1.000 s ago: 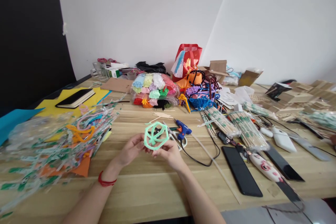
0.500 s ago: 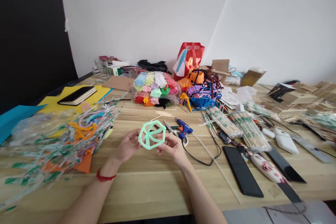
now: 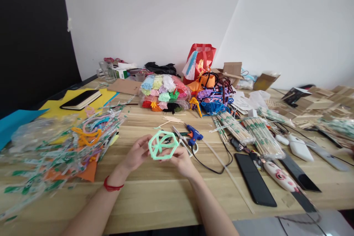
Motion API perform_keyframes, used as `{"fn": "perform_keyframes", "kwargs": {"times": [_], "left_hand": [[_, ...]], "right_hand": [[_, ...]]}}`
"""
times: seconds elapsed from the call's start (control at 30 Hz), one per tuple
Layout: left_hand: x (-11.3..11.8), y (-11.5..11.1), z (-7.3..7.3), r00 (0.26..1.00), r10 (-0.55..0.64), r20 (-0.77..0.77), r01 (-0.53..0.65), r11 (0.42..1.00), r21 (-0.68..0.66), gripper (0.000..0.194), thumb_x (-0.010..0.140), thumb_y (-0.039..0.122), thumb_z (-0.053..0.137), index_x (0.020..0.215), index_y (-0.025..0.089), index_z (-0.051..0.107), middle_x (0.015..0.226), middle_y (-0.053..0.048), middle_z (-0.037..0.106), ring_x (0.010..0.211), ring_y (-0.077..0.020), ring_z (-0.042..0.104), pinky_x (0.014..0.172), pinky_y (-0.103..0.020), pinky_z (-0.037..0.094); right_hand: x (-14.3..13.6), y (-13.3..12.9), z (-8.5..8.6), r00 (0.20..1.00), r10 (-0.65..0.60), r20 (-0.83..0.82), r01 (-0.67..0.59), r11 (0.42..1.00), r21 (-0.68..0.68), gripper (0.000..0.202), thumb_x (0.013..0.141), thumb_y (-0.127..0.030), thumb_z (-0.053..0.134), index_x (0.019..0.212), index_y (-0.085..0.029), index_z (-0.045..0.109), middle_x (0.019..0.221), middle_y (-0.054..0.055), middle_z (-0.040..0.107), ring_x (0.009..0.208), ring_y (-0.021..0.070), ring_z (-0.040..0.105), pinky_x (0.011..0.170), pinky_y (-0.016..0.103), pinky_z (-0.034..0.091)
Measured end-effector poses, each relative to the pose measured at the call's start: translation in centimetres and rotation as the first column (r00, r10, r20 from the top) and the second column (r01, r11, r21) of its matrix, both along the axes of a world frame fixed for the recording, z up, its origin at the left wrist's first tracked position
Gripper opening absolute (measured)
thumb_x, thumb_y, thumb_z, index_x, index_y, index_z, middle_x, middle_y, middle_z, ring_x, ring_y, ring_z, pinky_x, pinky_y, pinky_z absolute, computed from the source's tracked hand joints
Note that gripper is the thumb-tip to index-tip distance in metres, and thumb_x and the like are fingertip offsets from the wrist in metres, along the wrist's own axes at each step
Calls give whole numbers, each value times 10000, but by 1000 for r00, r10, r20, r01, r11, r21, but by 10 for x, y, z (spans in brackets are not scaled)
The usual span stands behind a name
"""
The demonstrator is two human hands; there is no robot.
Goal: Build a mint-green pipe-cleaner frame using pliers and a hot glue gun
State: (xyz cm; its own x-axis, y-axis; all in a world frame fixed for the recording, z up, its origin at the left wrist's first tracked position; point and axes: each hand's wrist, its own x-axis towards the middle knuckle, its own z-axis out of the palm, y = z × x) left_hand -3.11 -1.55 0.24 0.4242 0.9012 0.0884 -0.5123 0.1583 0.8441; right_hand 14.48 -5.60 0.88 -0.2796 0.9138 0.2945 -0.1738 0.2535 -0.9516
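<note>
A mint-green fuzzy frame, six-sided with curved spokes inside, is held above the wooden table near its middle. My left hand grips its left side, a red cord around the wrist. At its lower right edge, my right hand pinches the frame, some fingers behind it. Just beyond the right hand lie scissors and a blue glue gun with a black cable. A clear glue stick stretches toward the table's front edge.
Plastic wrappers and coloured pipe cleaners are heaped at left, near a black notebook. A bag of coloured bundles sits behind. Packs of wooden sticks, a black phone and a white case lie at right.
The green frame has shifted slightly right and down and tilted, so its spokes appear nearer its left side. Both hands have moved slightly with it.
</note>
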Motion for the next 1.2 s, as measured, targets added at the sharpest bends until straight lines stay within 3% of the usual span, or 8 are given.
{"fn": "perform_keyframes", "kwargs": {"times": [0.17, 0.33, 0.63, 0.8, 0.9, 1.03, 1.1, 1.2], "left_hand": [[1, 2, 4, 1000, 28, 15, -29, 997, 75, 209, 711, 278, 731, 836, 180, 595, 634, 30, 574, 563, -92, 510, 549, -198, 430], [4, 0, 1, 984, -9, -178, 40, 984, 174, 216, 689, 283, 743, 848, 159, 665, 792, -39, 673, 677, -144, 584, 642, -258, 465], [4, 2, -4, 946, 101, -307, -14, 961, 275, 260, 736, 408, 678, 773, 152, 644, 617, 5, 568, 565, -107, 481, 570, -243, 398], [7, 0, 3, 883, 213, -418, -52, 930, 364, 272, 755, 423, 640, 757, 151, 642, 599, 18, 510, 553, -97, 419, 529, -224, 342], [9, -1, 7, 821, 364, -440, -135, 873, 469, 218, 730, 371, 668, 679, 160, 648, 621, 9, 512, 597, -115, 440, 557, -237, 348], [8, 0, 8, 752, 522, -404, -223, 777, 589, 172, 703, 303, 688, 592, 174, 662, 563, 30, 413, 569, -110, 405, 544, -241, 319], [6, 2, 5, 750, 528, -397, -260, 788, 557, 191, 716, 309, 673, 582, 174, 656, 569, 28, 420, 580, -111, 410, 559, -242, 323], [4, 7, 0, 802, 451, -391, -306, 873, 381, 254, 729, 361, 654, 575, 164, 615, 567, 29, 447, 565, -106, 401, 548, -240, 317]], "right_hand": [[1, 3, -2, 970, -240, -44, 242, 968, 65, 133, 742, -333, 699, 825, -253, 766, 904, 62, 711, 900, 222, 615, 845, 359, 470], [1, 5, -2, 932, -353, -76, 357, 933, 47, 165, 699, -369, 729, 815, -259, 770, 889, 71, 698, 895, 234, 601, 830, 365, 469], [-4, 2, 5, 974, -227, -14, 227, 973, 32, 156, 737, -332, 688, 638, -219, 731, 732, 26, 654, 746, 180, 564, 723, 288, 453], [-3, 5, -1, 970, -244, 24, 245, 966, -87, 232, 737, -405, 670, 789, -195, 752, 549, -8, 576, 557, 137, 505, 573, 258, 419], [-2, 6, -2, 964, -254, 74, 262, 955, -139, 312, 775, -450, 623, 777, -162, 743, 397, -41, 479, 412, 102, 423, 486, 241, 370], [-1, 6, -3, 957, -264, 123, 281, 947, -154, 467, 824, -496, 546, 536, -145, 654, 330, -37, 430, 326, 71, 368, 392, 218, 297], [-1, 5, -4, 958, -256, 128, 276, 944, -181, 504, 843, -520, 499, 546, -141, 646, 317, -44, 408, 292, 64, 347, 346, 207, 257], [-4, 4, -8, 972, -203, 118, 224, 952, -207, 390, 815, -498, 555, 839, -137, 700, 357, -68, 438, 275, 63, 355, 304, 186, 245]]}}
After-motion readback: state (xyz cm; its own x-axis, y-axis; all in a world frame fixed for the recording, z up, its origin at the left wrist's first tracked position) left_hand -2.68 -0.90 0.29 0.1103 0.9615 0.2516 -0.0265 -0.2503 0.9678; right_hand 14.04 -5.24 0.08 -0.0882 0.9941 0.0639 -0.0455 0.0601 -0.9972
